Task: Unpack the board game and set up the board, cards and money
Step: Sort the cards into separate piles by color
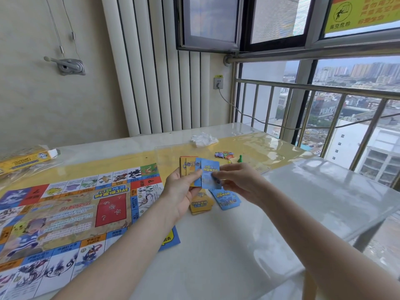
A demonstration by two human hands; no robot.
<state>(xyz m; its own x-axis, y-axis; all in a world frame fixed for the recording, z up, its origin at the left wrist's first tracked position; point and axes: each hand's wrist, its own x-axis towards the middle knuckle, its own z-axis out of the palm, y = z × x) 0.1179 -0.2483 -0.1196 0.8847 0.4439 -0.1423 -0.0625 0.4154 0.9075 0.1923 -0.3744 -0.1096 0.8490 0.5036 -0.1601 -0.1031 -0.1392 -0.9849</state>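
Beside the window, the pale tabletop [216, 245] carries the unfolded board [65, 213] at my left. My left hand [180, 191] holds a fan of cards [195, 169], orange and blue, just above it. My right hand [236, 180] pinches the front blue card [209, 174] at its right edge. These cards look thin, light and slippery, so I judge a grip at the edge is best. Below the hands lie a yellow pile [201, 205] and a blue pile [227, 199], just beside each other.

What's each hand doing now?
Left hand: holds a fan of cards.
Right hand: pinches the front blue card.
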